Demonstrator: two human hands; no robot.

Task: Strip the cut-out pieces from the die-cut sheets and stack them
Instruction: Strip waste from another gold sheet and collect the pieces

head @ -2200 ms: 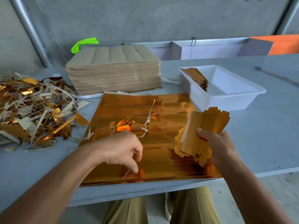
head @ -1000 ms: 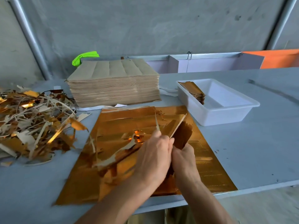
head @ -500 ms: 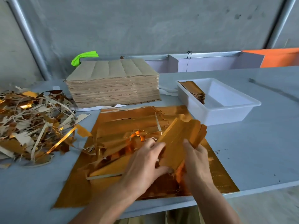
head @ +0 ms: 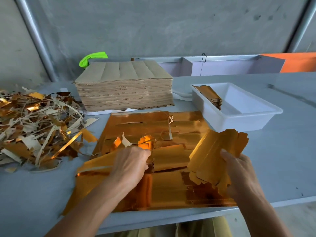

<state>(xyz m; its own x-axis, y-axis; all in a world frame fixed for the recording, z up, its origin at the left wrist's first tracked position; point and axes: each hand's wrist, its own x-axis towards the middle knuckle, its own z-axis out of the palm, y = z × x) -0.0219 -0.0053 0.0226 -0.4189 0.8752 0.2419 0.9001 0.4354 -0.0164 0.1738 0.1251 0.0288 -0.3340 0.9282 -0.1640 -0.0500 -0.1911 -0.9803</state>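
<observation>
A gold foil die-cut sheet (head: 164,194) lies flat at the table's near edge, with torn strips and loose pieces on its far half. My right hand (head: 239,171) grips a bundle of gold cut-out pieces (head: 215,154), held tilted above the sheet's right side. My left hand (head: 130,165) lies on the middle of the sheet, its fingertips pinching a strip of gold waste (head: 102,162) that lifts off the sheet to the left.
A tall stack of brown sheets (head: 124,86) stands behind the gold sheet. A white tub (head: 239,117) at the right holds a row of stacked gold pieces (head: 209,95). A heap of scrap strips (head: 34,127) covers the table's left side. The table edge runs just below the sheet.
My hands have come apart. The right one has drawn the bundle of pieces to the right, and the left one has stayed on the sheet holding the waste strip.
</observation>
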